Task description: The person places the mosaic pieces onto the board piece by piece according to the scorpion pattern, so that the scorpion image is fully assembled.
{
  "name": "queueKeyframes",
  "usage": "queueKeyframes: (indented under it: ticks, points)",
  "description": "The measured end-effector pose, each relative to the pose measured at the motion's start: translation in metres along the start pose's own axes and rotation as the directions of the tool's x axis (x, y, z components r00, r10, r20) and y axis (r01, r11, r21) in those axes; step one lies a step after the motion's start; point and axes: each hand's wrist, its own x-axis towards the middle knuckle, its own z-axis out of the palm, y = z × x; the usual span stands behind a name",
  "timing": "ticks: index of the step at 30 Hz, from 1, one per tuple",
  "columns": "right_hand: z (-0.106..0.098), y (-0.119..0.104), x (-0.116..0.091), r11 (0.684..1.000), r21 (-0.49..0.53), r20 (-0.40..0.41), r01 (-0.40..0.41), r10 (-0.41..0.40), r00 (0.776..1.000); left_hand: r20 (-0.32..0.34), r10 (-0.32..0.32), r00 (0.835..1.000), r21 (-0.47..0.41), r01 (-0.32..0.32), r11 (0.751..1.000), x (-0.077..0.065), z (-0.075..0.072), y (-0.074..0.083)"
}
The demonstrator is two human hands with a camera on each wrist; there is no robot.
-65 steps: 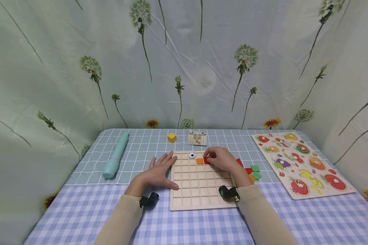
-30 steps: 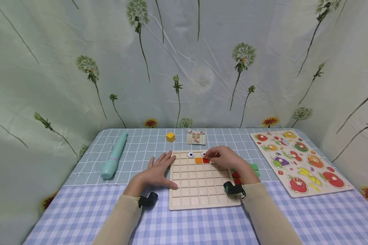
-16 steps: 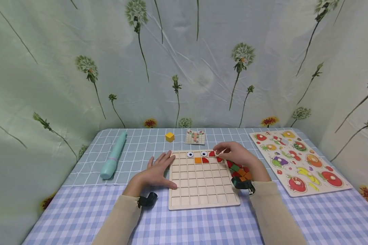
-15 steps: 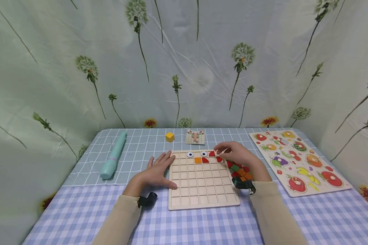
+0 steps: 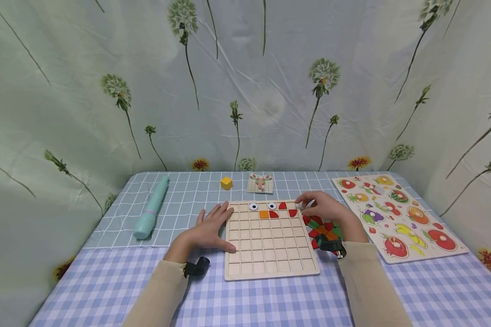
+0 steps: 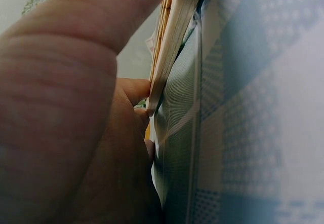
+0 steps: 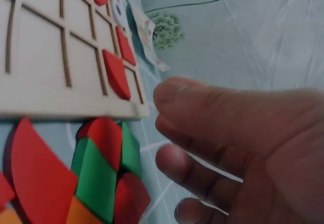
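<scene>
Right hand [image 5: 327, 209]: thumb, fingertips apart, nothing seen held. Board [image 5: 270, 250] just left, red tile [image 5: 292, 213] near fingertips. Loose tiles [image 5: 320, 230] on body side; low sweep could scatter them. Left hand [image 5: 208, 231] spread on board's opposite edge; slack could let board slide.

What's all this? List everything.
Grid board: 1, beige, centre
Eye tiles: 2, white, board
Square tile: 1, orange, board
Quarter-round tiles: 3, red, board
Loose tiles: many, red, green, orange, right
Pattern card: 1, multicoloured, rear
Cube: 1, yellow, rear
Tapered object: 1, turquoise, left
Fruit puzzle: 1, multicoloured, right
Table: 1, blue-covered, beneath
Dandelion curtain: 1, pale, background
Wrist cameras: 2, black, wrists
Sleeves: 2, beige, foreground
Left hand: 1, bare, touching board
Right hand: 1, bare, near board
</scene>
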Motion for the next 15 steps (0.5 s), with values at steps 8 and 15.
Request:
queueKeyframes:
  ticks: [8, 15]
  points:
    - [0.000, 0.008, -0.001, 0.998, -0.049, -0.024, -0.043, 0.042, 0.999, -0.005, 0.002, 1.000, -0.007, -0.002, 1.000, -0.001, -0.001, -0.001]
    - [-0.001, 0.013, -0.005, 0.997, -0.064, -0.016, -0.051, 0.051, 0.999, 0.000, 0.000, 1.000, 0.006, 0.000, 1.000, 0.000, 0.001, -0.001]
